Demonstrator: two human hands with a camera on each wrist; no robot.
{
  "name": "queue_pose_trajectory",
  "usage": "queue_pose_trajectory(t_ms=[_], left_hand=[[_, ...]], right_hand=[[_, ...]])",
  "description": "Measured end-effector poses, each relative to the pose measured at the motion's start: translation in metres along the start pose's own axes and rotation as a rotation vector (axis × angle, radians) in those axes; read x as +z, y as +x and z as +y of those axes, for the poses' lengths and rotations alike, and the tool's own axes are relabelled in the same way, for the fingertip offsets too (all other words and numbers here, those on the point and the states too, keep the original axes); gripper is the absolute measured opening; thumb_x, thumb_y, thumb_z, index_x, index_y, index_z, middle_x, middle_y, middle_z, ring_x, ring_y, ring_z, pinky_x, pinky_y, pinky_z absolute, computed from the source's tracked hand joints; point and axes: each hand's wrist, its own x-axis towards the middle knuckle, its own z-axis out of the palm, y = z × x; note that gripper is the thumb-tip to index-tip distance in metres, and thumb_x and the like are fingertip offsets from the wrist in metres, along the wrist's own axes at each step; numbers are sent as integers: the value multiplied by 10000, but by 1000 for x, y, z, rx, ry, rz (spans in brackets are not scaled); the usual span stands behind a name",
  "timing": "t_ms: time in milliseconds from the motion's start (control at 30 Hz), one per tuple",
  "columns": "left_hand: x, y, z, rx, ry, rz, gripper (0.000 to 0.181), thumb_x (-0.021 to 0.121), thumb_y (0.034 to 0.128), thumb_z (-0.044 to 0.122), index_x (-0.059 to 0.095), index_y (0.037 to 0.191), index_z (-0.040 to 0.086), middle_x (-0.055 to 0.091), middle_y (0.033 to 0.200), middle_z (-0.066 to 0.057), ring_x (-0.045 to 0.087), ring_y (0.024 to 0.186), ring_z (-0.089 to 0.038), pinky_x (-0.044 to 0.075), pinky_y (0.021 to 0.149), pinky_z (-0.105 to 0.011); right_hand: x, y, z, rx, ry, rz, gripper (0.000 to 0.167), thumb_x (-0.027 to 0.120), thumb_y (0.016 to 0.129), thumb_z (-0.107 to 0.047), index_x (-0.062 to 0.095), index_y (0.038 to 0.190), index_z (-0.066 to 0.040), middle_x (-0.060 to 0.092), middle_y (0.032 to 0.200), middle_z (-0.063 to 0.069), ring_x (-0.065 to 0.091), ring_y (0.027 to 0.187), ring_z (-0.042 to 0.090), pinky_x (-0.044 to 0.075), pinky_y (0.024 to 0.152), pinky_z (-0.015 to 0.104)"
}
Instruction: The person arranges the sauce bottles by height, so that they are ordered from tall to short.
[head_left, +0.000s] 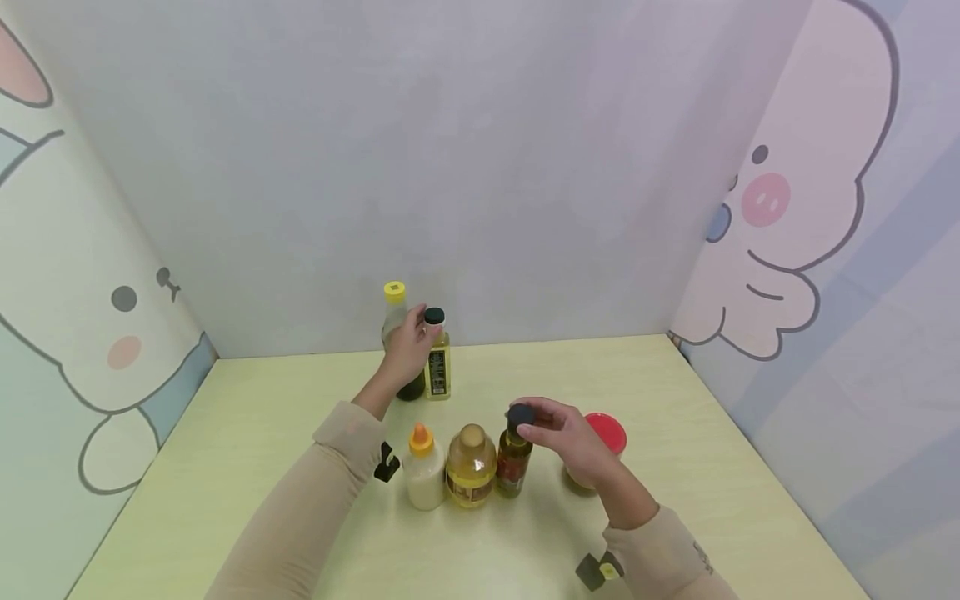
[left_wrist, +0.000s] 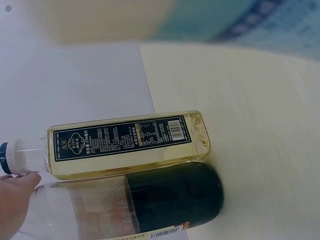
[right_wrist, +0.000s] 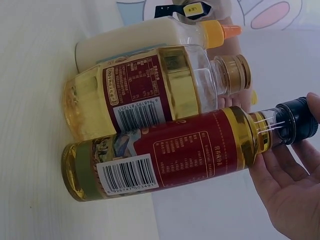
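My left hand [head_left: 408,343] is at the back of the table, its thumb and fingers pinching the neck of a square bottle of pale yellow liquid [head_left: 438,371] with a dark green cap. Right beside that bottle stands a taller bottle of dark liquid [left_wrist: 175,195], yellow-capped and partly hidden behind the hand. Nearer the front, my right hand [head_left: 573,442] grips a slim oil bottle [right_wrist: 170,155] by its black cap and neck; a red label wraps it. Both held bottles look upright, their bases at the tabletop.
Left of the slim bottle stand a rounded oil bottle [head_left: 471,475] with a tan cap and a creamy-white squeeze bottle [head_left: 425,479] with an orange nozzle. A red-lidded jar [head_left: 606,432] is partly behind my right hand. A wall [head_left: 480,167] closes the table's back edge.
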Motion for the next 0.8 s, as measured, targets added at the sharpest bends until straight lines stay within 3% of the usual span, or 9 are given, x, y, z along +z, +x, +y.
queue_pose_trajectory(t_ms=[500,567,733,800], left_hand=[[-3,-23,-4,5,-64,-26,721,544,1020,192,89,1547,6,123,1592,-175,160,1447,-284,208,1142,-375],[-5,-29,3,0,-61,-32,709,535,1022,157,83,1540,-18,116,1589,-191,160,1445,-303,213,1140,-387],[-5,-34,-1,12,-84,-35,701,546,1015,134,106,1538,-19,145,1584,-188,189,1437,-309,230,1135,-387],[-4,-35,-10,18,-98,-35,711,562,1010,160,119,1546,11,167,1585,-166,210,1433,-295,241,1131,-380]], right_hand=[[1,1,-1,-3,15,-2,422,648,951,-148,540,1320,24,602,1229,166,567,1123,303,441,990,443],[2,1,-1,0,11,1,423,648,951,-148,539,1322,23,599,1229,167,567,1117,302,440,991,447],[2,0,0,5,10,4,438,650,949,-154,532,1330,26,595,1234,173,564,1122,305,435,996,456],[2,0,0,4,10,3,440,652,948,-158,533,1329,26,598,1236,173,562,1129,308,434,998,453]])
